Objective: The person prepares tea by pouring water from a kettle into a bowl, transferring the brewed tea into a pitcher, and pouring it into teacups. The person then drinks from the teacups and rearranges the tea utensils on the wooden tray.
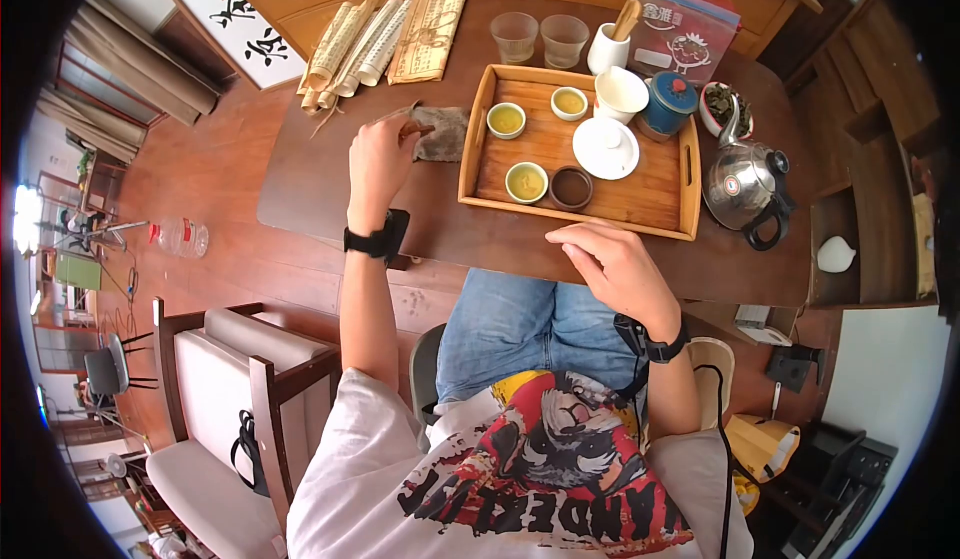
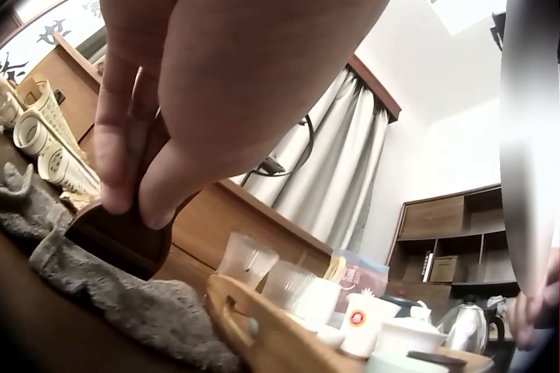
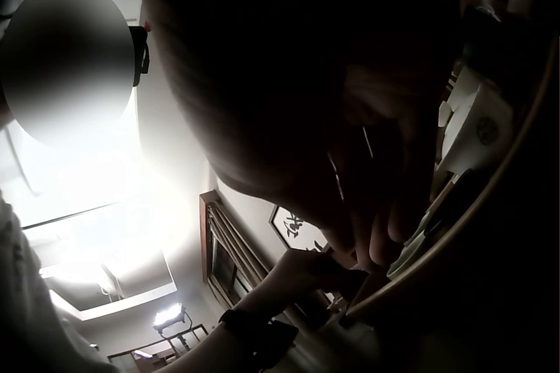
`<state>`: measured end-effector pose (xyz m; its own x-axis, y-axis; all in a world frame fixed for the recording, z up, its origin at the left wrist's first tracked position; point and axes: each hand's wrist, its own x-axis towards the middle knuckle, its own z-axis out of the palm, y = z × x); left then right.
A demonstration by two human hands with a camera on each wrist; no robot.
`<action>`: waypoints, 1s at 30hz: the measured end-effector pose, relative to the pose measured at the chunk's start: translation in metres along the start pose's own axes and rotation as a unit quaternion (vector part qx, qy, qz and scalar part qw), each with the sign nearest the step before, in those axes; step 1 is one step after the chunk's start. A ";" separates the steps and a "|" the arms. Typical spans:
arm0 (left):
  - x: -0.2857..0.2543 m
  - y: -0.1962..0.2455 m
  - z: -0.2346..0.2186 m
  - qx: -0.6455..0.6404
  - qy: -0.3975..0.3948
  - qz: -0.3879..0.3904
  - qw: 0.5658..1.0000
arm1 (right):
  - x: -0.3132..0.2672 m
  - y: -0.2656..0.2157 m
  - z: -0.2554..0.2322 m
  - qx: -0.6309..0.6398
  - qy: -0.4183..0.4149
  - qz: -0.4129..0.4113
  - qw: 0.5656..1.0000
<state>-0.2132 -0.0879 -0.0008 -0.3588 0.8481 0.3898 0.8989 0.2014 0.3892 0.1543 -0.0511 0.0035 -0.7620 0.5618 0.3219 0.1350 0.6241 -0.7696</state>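
Observation:
In the head view my left hand (image 1: 382, 162) is over the left part of the table, beside a folded grey cloth (image 1: 440, 135). Its thumb and fingers pinch a flat, dark brown coaster-like piece (image 2: 122, 240), low over the cloth in the left wrist view; the hand hides part of it. My right hand (image 1: 622, 267) is at the front edge of the wooden tray (image 1: 640, 221), fingers loosely extended and holding nothing. On the tray are three small cups of yellowish tea, one of them a front cup (image 1: 526, 183), a dark round coaster (image 1: 571, 188) and a white lidded bowl (image 1: 606, 148).
A white pitcher (image 1: 621, 95) and a blue canister (image 1: 669, 105) stand at the tray's back right. Right of it is a steel kettle (image 1: 742, 187). Two clear glasses (image 1: 564, 41) stand behind; bamboo scrolls (image 1: 350, 47) lie at the back left.

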 end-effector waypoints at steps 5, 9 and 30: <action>-0.029 0.083 -0.010 -0.124 0.082 0.102 0.984 | -0.001 -0.013 -0.003 0.019 0.071 0.030 0.997; -0.063 0.161 0.005 -0.251 0.051 0.208 0.944 | -0.003 -0.028 -0.007 0.033 0.180 0.031 0.983; -0.110 0.238 0.065 -0.391 -0.012 0.192 0.900 | -0.056 -0.015 -0.039 -0.169 0.286 0.084 0.940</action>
<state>0.0567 -0.1010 -0.0055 -0.0467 0.7937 0.6065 0.5003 -0.5069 0.7020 0.2192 -0.0708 0.0186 -0.2604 0.8075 0.5293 0.4902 0.5829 -0.6480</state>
